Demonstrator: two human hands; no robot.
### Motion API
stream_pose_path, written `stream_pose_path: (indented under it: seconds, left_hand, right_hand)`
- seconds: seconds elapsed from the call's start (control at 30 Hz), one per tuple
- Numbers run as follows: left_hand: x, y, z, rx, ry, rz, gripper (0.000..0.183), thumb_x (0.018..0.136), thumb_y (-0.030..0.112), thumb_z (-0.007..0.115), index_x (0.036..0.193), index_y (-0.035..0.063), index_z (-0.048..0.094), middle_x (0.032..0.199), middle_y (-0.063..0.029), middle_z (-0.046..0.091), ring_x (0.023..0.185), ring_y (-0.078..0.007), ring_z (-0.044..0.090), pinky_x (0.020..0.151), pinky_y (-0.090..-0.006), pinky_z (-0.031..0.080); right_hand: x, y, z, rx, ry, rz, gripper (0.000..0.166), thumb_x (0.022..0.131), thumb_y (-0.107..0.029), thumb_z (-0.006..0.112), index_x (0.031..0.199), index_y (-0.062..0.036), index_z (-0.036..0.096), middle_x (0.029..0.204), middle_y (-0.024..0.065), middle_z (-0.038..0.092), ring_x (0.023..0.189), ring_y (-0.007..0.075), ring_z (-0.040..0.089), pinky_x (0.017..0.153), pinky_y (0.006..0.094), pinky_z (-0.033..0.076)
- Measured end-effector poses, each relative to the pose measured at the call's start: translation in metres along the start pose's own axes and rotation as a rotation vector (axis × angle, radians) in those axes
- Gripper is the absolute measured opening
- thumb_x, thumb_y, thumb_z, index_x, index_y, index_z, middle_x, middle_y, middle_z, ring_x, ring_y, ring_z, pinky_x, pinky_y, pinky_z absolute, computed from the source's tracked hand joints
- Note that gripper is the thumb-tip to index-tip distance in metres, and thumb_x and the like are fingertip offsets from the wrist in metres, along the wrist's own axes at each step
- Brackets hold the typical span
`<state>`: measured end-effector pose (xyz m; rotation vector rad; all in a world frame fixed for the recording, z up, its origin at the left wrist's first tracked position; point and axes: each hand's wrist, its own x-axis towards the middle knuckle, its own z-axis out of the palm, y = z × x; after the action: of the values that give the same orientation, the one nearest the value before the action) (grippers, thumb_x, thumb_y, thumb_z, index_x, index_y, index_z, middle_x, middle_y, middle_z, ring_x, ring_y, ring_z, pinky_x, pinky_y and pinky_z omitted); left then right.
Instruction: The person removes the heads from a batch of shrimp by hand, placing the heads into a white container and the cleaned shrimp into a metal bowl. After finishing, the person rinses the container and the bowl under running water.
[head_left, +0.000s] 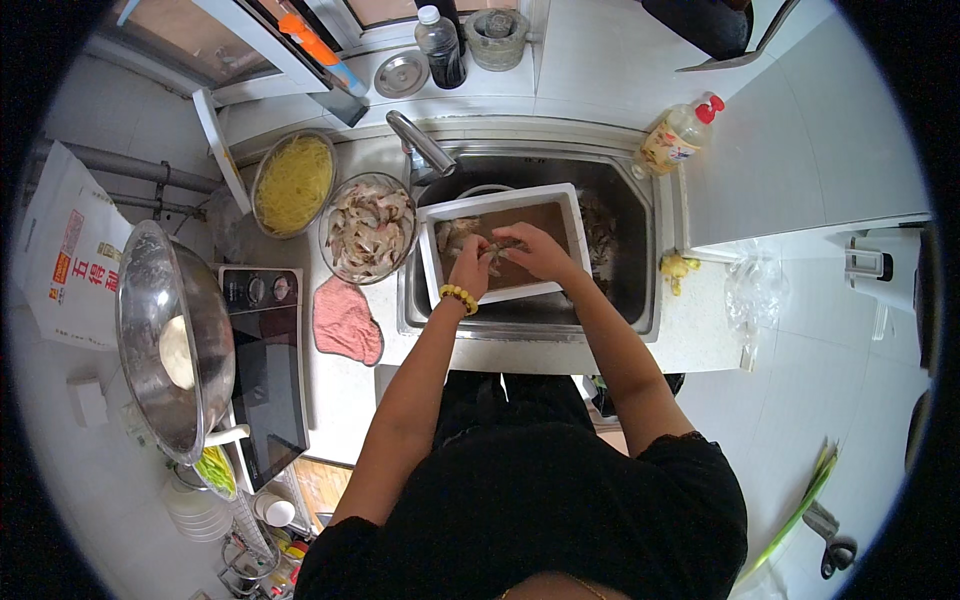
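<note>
Both hands meet over a white foam box (579, 225) that rests across the stainless steel sink (646, 300). My left hand (471, 268), with a yellow beaded bracelet at the wrist, grips a shrimp (496, 255). From the other side my right hand (541, 251) pinches the same shrimp with its fingertips. Brownish water fills the box, and more shrimp (454, 234) lie at its left end. Left of the sink stands a glass bowl full of shrimp (369, 229). Dark scraps, perhaps shells, (602, 232) lie in the sink right of the box.
A chrome faucet (424, 142) reaches over the sink's back left. Left are a bowl of yellow shreds (294, 184), a pink cloth (345, 321) and a large metal bowl holding dough (177, 352). A soap bottle (671, 142) and ginger (677, 270) are to the right.
</note>
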<state>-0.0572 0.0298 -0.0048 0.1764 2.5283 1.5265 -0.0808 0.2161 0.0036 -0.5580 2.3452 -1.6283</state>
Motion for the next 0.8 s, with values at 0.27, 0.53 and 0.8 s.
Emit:
stream_pose_path:
  seconds: [0.27,0.53,0.8]
  left_hand:
    - [0.003,0.009,0.001,-0.032,-0.007,-0.106,0.016,0.086,0.002,0.054,0.1,0.0018,0.045,0.094,-0.0185,0.054,0.09,-0.0336,0.055,0.083,-0.0373,0.043]
    - [0.009,0.003,0.011,0.055,0.005,-0.227,0.014,0.089,0.004,0.053,0.1,0.0015,0.046,0.091,-0.0183,0.057,0.084,-0.0316,0.059,0.075,-0.0386,0.047]
    - [0.013,-0.009,0.022,0.009,0.003,-0.311,0.011,0.088,0.005,0.053,0.096,0.0013,0.045,0.082,-0.0158,0.058,0.069,-0.0275,0.062,0.065,-0.0385,0.049]
  right_hand:
    - [0.004,-0.001,0.008,-0.128,0.03,0.137,0.021,0.082,-0.008,0.061,0.102,-0.0036,0.066,0.101,0.0152,0.064,0.096,0.0319,0.06,0.084,0.0377,0.048]
    - [0.002,0.021,0.022,-0.074,0.148,0.174,0.017,0.084,-0.004,0.059,0.099,0.0029,0.064,0.089,0.0114,0.065,0.07,0.0168,0.061,0.062,0.0299,0.05]
    - [0.001,0.055,0.038,0.013,0.204,0.267,0.016,0.086,-0.005,0.058,0.098,0.0028,0.065,0.084,0.0084,0.066,0.066,0.0115,0.06,0.057,0.0262,0.051]
